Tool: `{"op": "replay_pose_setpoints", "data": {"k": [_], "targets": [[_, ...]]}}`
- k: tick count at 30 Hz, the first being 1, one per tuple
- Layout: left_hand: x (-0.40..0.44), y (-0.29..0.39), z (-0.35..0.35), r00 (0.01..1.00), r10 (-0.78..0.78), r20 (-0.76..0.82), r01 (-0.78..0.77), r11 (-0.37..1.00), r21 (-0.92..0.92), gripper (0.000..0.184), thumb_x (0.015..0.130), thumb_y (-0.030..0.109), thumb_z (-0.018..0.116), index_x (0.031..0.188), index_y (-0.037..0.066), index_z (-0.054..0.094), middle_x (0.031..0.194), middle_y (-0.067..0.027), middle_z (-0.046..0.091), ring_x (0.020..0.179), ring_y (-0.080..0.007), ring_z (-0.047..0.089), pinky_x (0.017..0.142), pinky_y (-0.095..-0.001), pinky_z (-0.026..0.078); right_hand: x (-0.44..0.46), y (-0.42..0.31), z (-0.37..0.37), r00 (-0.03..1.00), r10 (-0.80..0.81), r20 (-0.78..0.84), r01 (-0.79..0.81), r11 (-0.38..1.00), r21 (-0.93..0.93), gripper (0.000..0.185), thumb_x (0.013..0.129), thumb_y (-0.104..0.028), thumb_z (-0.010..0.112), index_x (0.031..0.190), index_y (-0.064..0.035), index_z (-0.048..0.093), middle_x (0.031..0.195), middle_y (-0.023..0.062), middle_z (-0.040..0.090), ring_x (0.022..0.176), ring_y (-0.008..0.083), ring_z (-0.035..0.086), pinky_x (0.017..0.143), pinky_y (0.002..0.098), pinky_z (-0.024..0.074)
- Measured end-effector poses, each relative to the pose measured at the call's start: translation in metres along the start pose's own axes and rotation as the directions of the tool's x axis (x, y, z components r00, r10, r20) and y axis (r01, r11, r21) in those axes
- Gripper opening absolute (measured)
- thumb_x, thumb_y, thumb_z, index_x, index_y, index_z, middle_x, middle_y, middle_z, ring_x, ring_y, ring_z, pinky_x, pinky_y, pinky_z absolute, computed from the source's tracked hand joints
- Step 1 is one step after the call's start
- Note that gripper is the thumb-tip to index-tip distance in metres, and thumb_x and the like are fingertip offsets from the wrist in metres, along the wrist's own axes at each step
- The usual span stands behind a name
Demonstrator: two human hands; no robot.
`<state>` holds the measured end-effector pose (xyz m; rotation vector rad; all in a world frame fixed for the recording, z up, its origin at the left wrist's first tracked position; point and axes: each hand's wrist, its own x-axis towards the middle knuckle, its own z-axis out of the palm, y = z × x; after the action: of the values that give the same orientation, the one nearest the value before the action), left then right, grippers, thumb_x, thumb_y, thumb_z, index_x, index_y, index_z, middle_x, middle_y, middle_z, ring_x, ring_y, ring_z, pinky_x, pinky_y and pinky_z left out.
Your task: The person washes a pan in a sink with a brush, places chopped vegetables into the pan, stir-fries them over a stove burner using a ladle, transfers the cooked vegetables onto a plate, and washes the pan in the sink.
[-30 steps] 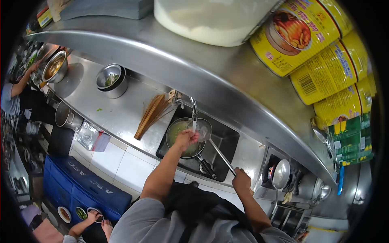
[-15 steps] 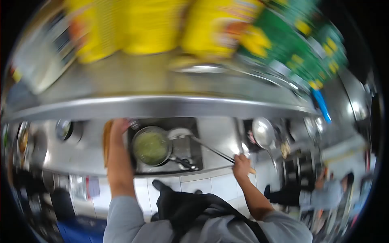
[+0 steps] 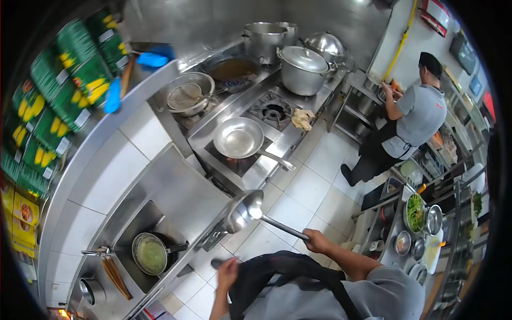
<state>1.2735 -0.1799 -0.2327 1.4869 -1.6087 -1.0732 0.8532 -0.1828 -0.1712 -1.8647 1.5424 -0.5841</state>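
At far left, yellow cans (image 3: pixel 24 209) with pictured labels stand below green packages (image 3: pixel 69 80) with yellow pictures and white stickers; their writing is too small to read. Blue-handled tools (image 3: pixel 113 96) lie at the shelf's end. Below, a small metal pot (image 3: pixel 96 291) and a bamboo brush (image 3: pixel 116 278) flank the tap (image 3: pixel 97 252), next to a pan of greenish liquid (image 3: pixel 151 255) in the sink (image 3: pixel 140 223).

The left hand (image 3: pixel 228 272) is near the apron, fingers loosely curled; whether they hold anything cannot be told. A metal ladle (image 3: pixel 246 211) hangs at the bench's stove-side end, its handle slanting down to the right hand (image 3: pixel 318 241), whose fingers are closed around it.

Beyond the ladle, a frying pan (image 3: pixel 238 137) sits over a glowing burner, handle jutting towards the aisle. Farther right are a lidded pot (image 3: pixel 304 68) and a crumpled cloth (image 3: pixel 302 119) beside an open burner (image 3: pixel 273 111). A co-worker (image 3: pixel 421 109) stands across the tiled aisle, behind a bowl of leafy greens (image 3: pixel 414 212).
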Motion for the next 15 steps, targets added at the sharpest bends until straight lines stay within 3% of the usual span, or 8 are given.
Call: {"op": "replay_pose_setpoints", "data": {"k": [1,3,5,8,9,11,14,15], "targets": [[0.014,0.052,0.036,0.975,-0.117,0.187,0.115,0.993,0.02,0.038,0.092,0.021,0.071,0.126,0.006,0.066,0.114,-0.0142,0.071,0.103,-0.0234,0.069,0.091,-0.0345,0.053,0.012,0.0,-0.006,0.998,-0.04,-0.038,0.042,0.998,0.038,0.009,0.076,-0.001,0.061,0.082,-0.0021,0.054,0.08,0.0218,0.055,0.078,0.0455,0.057,0.069,0.0496,0.0469],[0.041,0.128,0.092,0.955,0.052,0.29,0.018,0.973,-0.232,0.054,0.092,0.02,0.07,0.142,0.006,0.052,0.132,-0.0157,0.063,0.12,-0.0248,0.061,0.099,-0.0365,0.049,0.051,0.002,-0.002,0.991,-0.13,0.035,0.126,0.987,0.099,0.01,0.076,-0.001,0.056,0.086,-0.002,0.057,0.082,0.0212,0.058,0.08,0.0453,0.059,0.071,0.0507,0.0481],[0.064,0.135,0.134,0.977,0.09,0.191,0.014,0.874,-0.485,0.063,0.093,0.016,0.068,0.148,0.004,0.042,0.143,-0.0152,0.054,0.131,-0.0255,0.052,0.104,-0.0372,0.045,0.088,-0.073,-0.037,0.923,-0.359,0.138,0.309,0.906,0.291,0.029,0.078,-0.004,0.058,0.107,-0.0008,0.058,0.099,0.0234,0.059,0.094,0.0445,0.059,0.082,0.0511,0.048],[0.1,0.15,0.133,0.998,-0.027,0.061,0.057,0.82,-0.57,0.054,0.096,0.009,0.061,0.144,0.0,0.04,0.129,-0.0164,0.061,0.116,-0.0227,0.06,0.098,-0.0375,0.051,0.129,-0.063,-0.031,0.85,-0.452,0.27,0.325,0.854,0.406,0.04,0.082,-0.011,0.063,0.12,0.0001,0.054,0.108,0.0222,0.059,0.102,0.0411,0.059,0.087,0.0484,0.0486],[0.105,0.134,0.138,0.992,-0.13,0.0,0.099,0.753,-0.651,0.047,0.097,0.009,0.06,0.14,0.002,0.043,0.124,-0.0165,0.063,0.112,-0.023,0.063,0.096,-0.0383,0.052,0.144,-0.056,-0.042,0.799,-0.497,0.338,0.428,0.865,0.261,0.038,0.084,-0.014,0.066,0.118,-0.0004,0.056,0.107,0.0202,0.061,0.101,0.0388,0.061,0.087,0.0465,0.0498],[0.111,0.136,0.142,0.891,-0.43,-0.147,0.079,0.464,-0.882,0.028,0.099,0.009,0.058,0.124,0.006,0.048,0.109,-0.0144,0.067,0.102,-0.024,0.066,0.093,-0.042,0.055,0.174,-0.03,-0.076,0.741,-0.527,0.416,0.53,0.84,0.119,0.035,0.086,-0.017,0.068,0.116,-0.0009,0.059,0.106,0.0181,0.063,0.101,0.0364,0.063,0.088,0.0446,0.051],[0.11,0.092,0.143,0.725,-0.577,-0.377,-0.039,0.511,-0.859,0.015,0.101,0.019,0.056,0.108,0.01,0.045,0.085,-0.0066,0.061,0.076,-0.0211,0.064,0.079,-0.0424,0.058,0.231,0.04,-0.151,0.872,-0.358,0.334,0.209,0.889,0.407,0.028,0.086,-0.027,0.075,0.1,-0.0036,0.069,0.096,0.0138,0.069,0.088,0.0287,0.067,0.081,0.0374,0.054],[0.105,0.084,0.142,0.622,-0.64,-0.451,-0.032,0.555,-0.831,0.015,0.102,0.022,0.054,0.104,0.011,0.043,0.078,-0.0041,0.057,0.067,-0.0188,0.061,0.072,-0.041,0.059,0.253,0.082,-0.171,0.905,-0.328,0.271,0.185,0.878,0.442,0.02,0.089,-0.016,0.071,0.103,-0.0027,0.067,0.091,0.0103,0.069,0.083,0.0178,0.065,0.076,0.034,0.0543]]}}
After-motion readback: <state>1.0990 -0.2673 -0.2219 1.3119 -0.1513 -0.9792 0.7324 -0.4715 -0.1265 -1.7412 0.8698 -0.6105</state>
